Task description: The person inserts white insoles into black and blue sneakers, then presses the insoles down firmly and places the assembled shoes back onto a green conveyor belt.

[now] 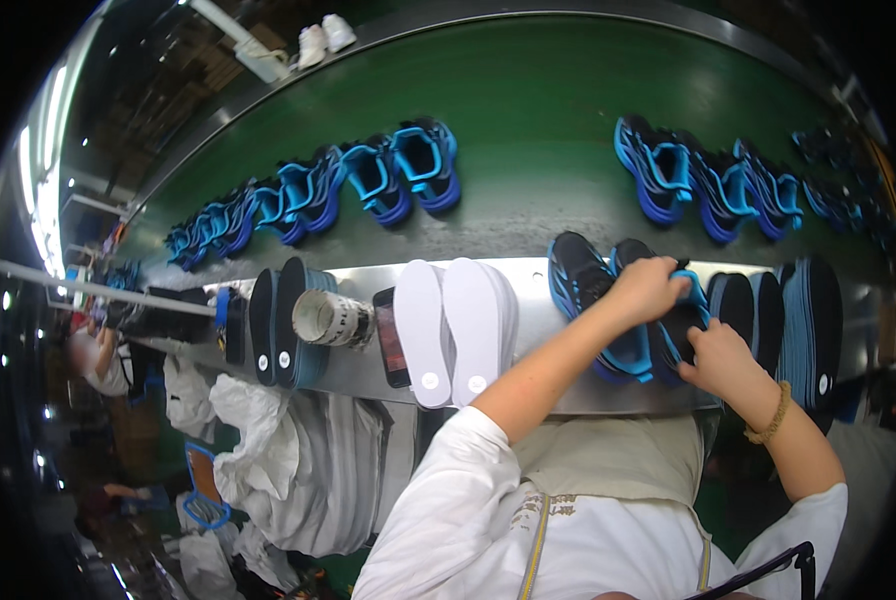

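Observation:
A pair of black-and-blue sneakers stands on the metal ledge before me, toes pointing away. My left hand point(649, 291) grips the right-hand sneaker point(631, 251) near its tongue and collar. At the same shoe's opening, my right hand point(725, 358) has its fingers closed on the bright blue edge. A dark piece shows between my hands; whether it is an insole or the lining, I cannot tell. The left-hand sneaker point(579, 262) sits close beside, partly covered by my left forearm. Just right of my hands are stacks of black-topped insoles point(731, 304) with blue undersides.
White insoles point(485, 322) lie left of my arm, beside a phone point(391, 337) and a tape-wrapped cup point(328, 319). More black insoles point(292, 315) stand farther left. Sneakers line the green conveyor belt point(530, 97) beyond. White sacks point(305, 465) hang below the ledge; a person point(106, 360) is far left.

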A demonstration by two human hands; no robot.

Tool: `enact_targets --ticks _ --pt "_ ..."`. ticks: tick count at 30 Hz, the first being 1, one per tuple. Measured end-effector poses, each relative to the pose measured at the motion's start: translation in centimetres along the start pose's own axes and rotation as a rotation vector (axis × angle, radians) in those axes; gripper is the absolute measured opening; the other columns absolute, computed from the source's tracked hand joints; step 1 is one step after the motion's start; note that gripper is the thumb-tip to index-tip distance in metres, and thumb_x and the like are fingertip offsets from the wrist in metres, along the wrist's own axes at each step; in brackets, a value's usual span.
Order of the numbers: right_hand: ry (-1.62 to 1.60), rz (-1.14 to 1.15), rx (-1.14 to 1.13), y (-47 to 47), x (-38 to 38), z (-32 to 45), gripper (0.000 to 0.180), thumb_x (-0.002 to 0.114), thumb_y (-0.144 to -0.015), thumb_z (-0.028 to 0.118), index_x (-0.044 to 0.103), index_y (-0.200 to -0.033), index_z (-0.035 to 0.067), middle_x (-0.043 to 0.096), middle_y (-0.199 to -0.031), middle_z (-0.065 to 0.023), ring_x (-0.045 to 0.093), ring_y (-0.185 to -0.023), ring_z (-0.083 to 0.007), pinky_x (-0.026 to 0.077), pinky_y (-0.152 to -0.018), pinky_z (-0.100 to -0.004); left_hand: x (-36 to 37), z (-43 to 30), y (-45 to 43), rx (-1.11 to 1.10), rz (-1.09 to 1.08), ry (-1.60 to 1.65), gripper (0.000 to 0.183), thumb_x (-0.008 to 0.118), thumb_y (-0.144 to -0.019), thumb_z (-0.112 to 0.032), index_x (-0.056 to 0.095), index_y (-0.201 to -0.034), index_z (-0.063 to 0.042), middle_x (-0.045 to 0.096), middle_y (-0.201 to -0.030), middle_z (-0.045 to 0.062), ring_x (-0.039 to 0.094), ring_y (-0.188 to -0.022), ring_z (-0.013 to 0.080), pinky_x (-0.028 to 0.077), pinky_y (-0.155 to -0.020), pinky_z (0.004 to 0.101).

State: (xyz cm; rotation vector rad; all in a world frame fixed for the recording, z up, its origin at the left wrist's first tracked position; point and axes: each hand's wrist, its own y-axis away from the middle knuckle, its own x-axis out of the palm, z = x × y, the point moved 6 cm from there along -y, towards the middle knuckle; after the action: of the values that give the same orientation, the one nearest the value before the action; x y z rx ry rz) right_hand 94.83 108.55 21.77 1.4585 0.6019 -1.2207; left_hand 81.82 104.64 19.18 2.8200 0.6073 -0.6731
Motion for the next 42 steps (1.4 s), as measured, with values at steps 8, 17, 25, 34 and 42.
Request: enact_targets --ticks 8,17,25,34,42 --pt "-0.004 -0.186 -0.31 -1.1 1.7 0.0 0.008 0.055 -0.068 0.005 0.058 -0.068 -0.002 0.051 -0.074 -0.0224 0.053 -0.072 -0.0381 0.046 -0.066 -0.0444 -0.5 2.5 -0.3 0.011 0.008 0.05 0.032 0.058 -0.075 -0.03 0.064 -0.085 0.0 0.062 -0.082 0.022 0.061 -0.08 0.0361 0.048 -0.073 0.0434" --pt "0.119 -0.217 -0.233 -6.7 9.0 -4.8 0.019 0.05 -0.07 0.002 0.059 -0.086 -0.005 0.055 -0.092 -0.0255 0.054 -0.082 -0.0403 0.046 -0.069 -0.0445 2.2 3.5 -1.9 0.064 -0.065 0.071 0.03 0.062 -0.07 -0.025 0.061 -0.074 0.005 0.059 -0.075 0.025 0.059 -0.075 0.0394 0.047 -0.067 0.0434" --pt "0.272 -0.079 -0.479 -6.8 8.7 -3.3 0.023 0.049 -0.073 0.011 0.058 -0.09 -0.002 0.059 -0.084 -0.0179 0.056 -0.074 -0.0363 0.046 -0.065 -0.0428 1.8 2.7 -1.2 0.055 -0.034 0.13 0.031 0.062 -0.071 -0.026 0.06 -0.073 0.005 0.059 -0.073 0.025 0.059 -0.075 0.04 0.046 -0.066 0.0441" --pt "-0.123 -0.068 -0.607 -6.4 5.3 -0.4 0.023 0.048 -0.074 0.012 0.058 -0.091 -0.002 0.06 -0.086 -0.0175 0.057 -0.075 -0.0346 0.046 -0.065 -0.042 2.5 2.8 -2.3 0.097 -0.102 0.137 0.039 0.062 -0.069 -0.017 0.053 -0.101 0.003 0.058 -0.091 0.028 0.056 -0.088 0.0416 0.046 -0.075 0.0444" --pt "0.23 0.382 -0.52 -2.3 1.5 1.1 0.046 0.039 -0.077 0.03 0.061 -0.079 -0.01 0.059 -0.064 -0.0164 0.059 -0.074 -0.0253 0.015 -0.109 -0.0404 0.2 0.7 0.5 0.313 -0.298 -0.279 0.03 0.058 -0.066 -0.002 0.049 -0.094 -0.001 0.046 -0.094 0.019 0.053 -0.079 0.0349 0.047 -0.067 0.0395"
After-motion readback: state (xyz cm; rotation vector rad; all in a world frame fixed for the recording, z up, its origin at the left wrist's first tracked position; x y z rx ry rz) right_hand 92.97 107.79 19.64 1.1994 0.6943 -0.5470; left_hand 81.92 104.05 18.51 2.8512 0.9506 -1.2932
